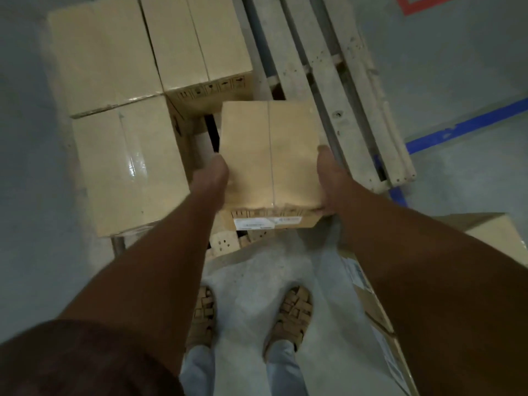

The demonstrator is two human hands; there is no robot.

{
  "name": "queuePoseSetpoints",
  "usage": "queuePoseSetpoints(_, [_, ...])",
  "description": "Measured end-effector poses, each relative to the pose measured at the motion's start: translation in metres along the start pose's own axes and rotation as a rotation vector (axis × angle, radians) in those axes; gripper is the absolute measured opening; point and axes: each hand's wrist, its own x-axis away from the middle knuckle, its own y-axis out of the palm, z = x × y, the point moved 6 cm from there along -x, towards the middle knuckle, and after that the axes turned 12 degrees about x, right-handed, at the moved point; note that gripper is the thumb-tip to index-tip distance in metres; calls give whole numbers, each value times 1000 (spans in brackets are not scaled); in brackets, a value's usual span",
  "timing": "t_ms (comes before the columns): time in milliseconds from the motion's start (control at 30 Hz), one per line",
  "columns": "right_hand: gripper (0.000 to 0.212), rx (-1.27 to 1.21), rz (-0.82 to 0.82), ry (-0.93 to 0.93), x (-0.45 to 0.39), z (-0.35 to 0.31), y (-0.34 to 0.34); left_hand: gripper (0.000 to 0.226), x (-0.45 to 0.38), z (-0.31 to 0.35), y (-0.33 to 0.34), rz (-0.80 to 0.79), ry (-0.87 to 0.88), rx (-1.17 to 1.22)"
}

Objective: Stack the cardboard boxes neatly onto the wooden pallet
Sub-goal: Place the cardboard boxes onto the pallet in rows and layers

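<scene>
Standing on the grey floor, the person shows two sandalled feet and pale trouser legs at the bottom of the view; both bare forearms reach forward and down from there, roughly parallel, to a cardboard box held between them; the left hand presses against the box's left side with the thumb lying along the top edge, the fingers hidden behind the side wall; the right hand clasps the right side, thumb on the top edge and fingertips curling under the near right corner; the held box is level, its taped seam running away from the person, a white label on its near face; it sits over the near edge of the wooden pallet, whether resting on the slats or just above them cannot be told; just to its left, with a dark gap between, three more boxes are packed together on the pallet's left part, one near, two at the far edge; bare pale slats run along the pallet's right side; another box lies on the floor by the right forearm; beyond, blue floor tape and red floor tape mark the floor.
</scene>
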Motion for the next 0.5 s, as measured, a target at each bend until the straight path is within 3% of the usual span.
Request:
queuePoseSetpoints(100, [115, 97, -15, 1, -11, 25, 15, 91, 16, -27, -1, -82, -72, -36])
queuePoseSetpoints(167, [125, 70, 9, -45, -40, 41, 22, 88, 16, -35, -3, -103, -85, -66])
queuePoseSetpoints(233, [115, 60, -9, -86, -50, 47, 31, 85, 11, -37, -6, -101, -94, -101])
queuePoseSetpoints(367, [70, 2, -57, -195, -26, 25, 50, 86, 2, -30, -16, -86, -73, -135])
queuePoseSetpoints(500, [79, 25, 11, -255, -30, 3, 63, 92, -5, -26, -19, -125, -80, -54])
